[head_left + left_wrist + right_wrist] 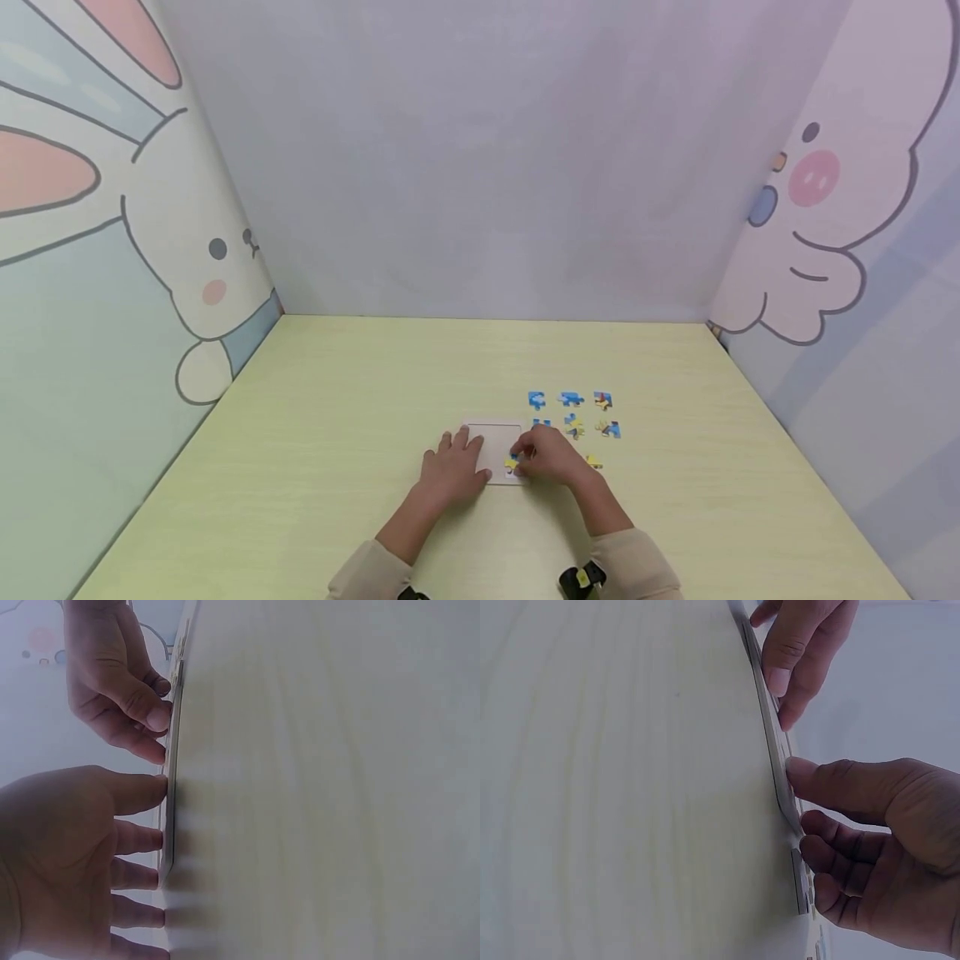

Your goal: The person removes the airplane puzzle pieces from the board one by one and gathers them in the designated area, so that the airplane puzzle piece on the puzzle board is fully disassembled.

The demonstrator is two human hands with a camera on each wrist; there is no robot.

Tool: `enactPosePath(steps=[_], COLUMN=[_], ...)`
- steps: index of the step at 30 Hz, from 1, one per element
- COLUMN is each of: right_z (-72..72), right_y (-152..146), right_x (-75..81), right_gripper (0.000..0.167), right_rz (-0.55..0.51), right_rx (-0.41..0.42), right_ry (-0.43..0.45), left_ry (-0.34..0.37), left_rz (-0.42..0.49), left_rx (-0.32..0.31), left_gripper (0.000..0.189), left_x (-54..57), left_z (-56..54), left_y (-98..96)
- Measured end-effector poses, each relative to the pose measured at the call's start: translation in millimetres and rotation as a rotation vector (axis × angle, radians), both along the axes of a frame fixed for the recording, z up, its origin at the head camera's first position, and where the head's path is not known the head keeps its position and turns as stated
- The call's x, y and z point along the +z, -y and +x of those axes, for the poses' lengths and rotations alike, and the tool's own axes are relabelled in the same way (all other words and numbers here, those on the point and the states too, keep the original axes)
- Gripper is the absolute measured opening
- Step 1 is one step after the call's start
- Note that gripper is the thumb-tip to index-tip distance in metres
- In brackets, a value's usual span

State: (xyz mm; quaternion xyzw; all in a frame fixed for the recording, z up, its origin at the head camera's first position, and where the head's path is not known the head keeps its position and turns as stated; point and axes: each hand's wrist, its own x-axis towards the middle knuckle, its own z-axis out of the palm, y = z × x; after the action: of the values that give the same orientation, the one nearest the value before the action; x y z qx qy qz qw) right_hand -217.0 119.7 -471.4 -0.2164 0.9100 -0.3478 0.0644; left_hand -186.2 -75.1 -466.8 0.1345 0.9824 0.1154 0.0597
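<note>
A pale, shallow puzzle board [491, 437] lies flat on the table. A small yellow and blue jigsaw puzzle piece [512, 464] is at its lower right corner. My right hand [551, 456] has its thumb and index finger at the piece's edges, pinching it, with the other fingers curled. In the right wrist view, the thumb [806, 771] meets the board's rim and hides the piece. My left hand [453, 471] rests with spread fingers over the board's left side. The left wrist view shows its fingertips [154, 838] touching the board and the table beside it.
Several loose pieces lie right of the board: a blue piece [537, 400], another blue piece [571, 399], a red and blue piece [603, 401], and a yellow piece [593, 461] behind my right wrist. A grey wall [487, 167] bounds the table's [360, 375] far edge.
</note>
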Motion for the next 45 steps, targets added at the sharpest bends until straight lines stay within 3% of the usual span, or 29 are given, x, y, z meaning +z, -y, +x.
enactPosePath(steps=[14, 25, 33, 45], right_z=[3.3, 8.5, 12.3, 10.6], right_y=[0, -6, -17, -26], right_x=[-2.5, -7.0, 1.0, 4.6], right_gripper=[0.015, 0.020, 0.020, 0.020], right_rz=[-0.041, -0.195, -0.367, -0.390], right_rx=[-0.058, 0.002, -0.045, -0.030], right_ry=[0.021, 0.060, 0.085, 0.116], left_ry=[0.005, 0.001, 0.009, 0.000], left_rz=[-0.002, -0.002, -0.018, -0.025], left_rx=[0.001, 0.003, 0.007, 0.018], left_gripper=[0.055, 0.055, 0.056, 0.056], left_x=[-0.1, 0.9, 1.0, 0.3], left_z=[-0.5, -1.9, -0.1, -0.9], left_y=[0.2, 1.6, -1.4, -4.9])
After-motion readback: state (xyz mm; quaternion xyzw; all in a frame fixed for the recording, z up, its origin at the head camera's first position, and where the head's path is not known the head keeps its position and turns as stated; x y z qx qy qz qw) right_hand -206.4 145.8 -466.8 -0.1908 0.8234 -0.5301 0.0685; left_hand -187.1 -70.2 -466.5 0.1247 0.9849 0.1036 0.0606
